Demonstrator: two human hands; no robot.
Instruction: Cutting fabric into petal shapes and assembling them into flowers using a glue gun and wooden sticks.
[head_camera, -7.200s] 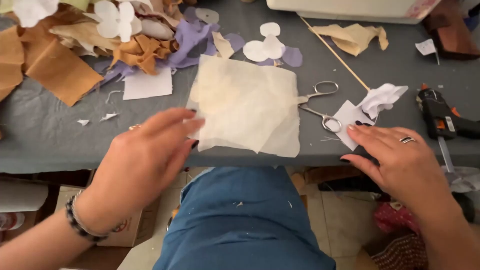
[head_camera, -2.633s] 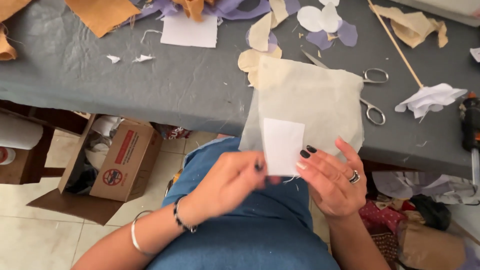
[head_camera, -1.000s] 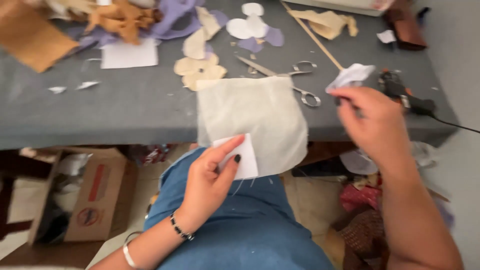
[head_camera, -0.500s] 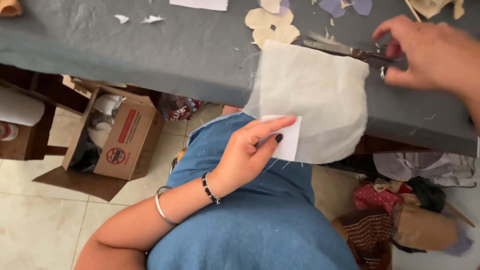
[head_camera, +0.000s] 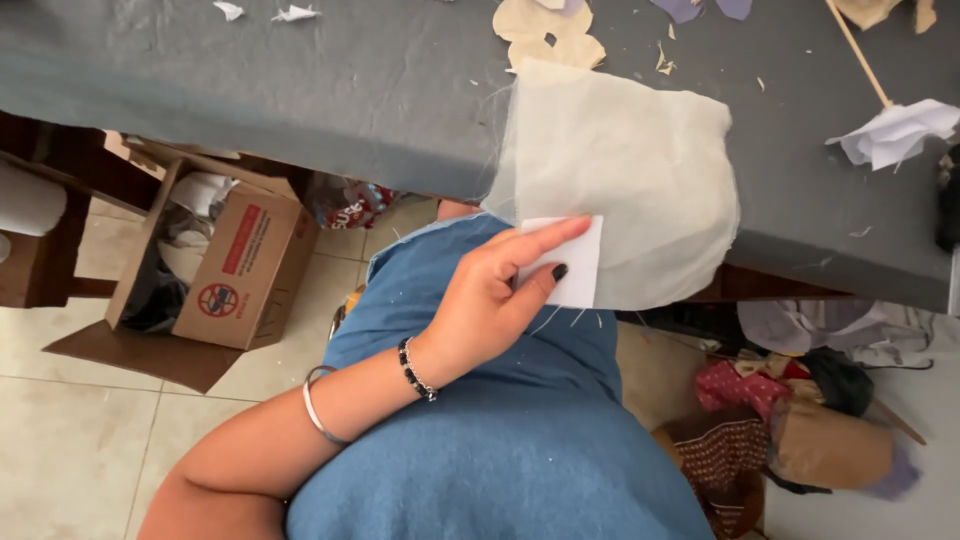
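The left hand (head_camera: 490, 300) rested on the person's lap, over the blue garment (head_camera: 480, 440), with its fingers pressed together against a small white paper square (head_camera: 572, 262). The thumb lay on top of the paper, the other fingers stretched out flat along its upper edge, so the paper was pinched in place. The paper square lay on the lower edge of a pale, sheer piece of cloth (head_camera: 620, 170). That cloth lay partly on the grey table (head_camera: 300, 90) and hung over the table's near edge, down toward the lap. A dark bead bracelet (head_camera: 416, 369) sat at the left wrist, and a silver bangle (head_camera: 318, 408) sat further up the forearm.

The right hand was out of the frame, so its fingers could not be judged.

On the table, just beyond the cloth, lay cream flower-shaped cutouts (head_camera: 545, 25), touching the cloth's far edge. A thin wooden stick (head_camera: 858, 52) lay toward the right, beside a crumpled white paper (head_camera: 895, 132). Small white scraps (head_camera: 280, 13) lay near the far left part of the table.

Under the table on the tiled floor stood an open cardboard box (head_camera: 225, 270). To the right on the floor lay a heap of mixed fabrics (head_camera: 800, 420).
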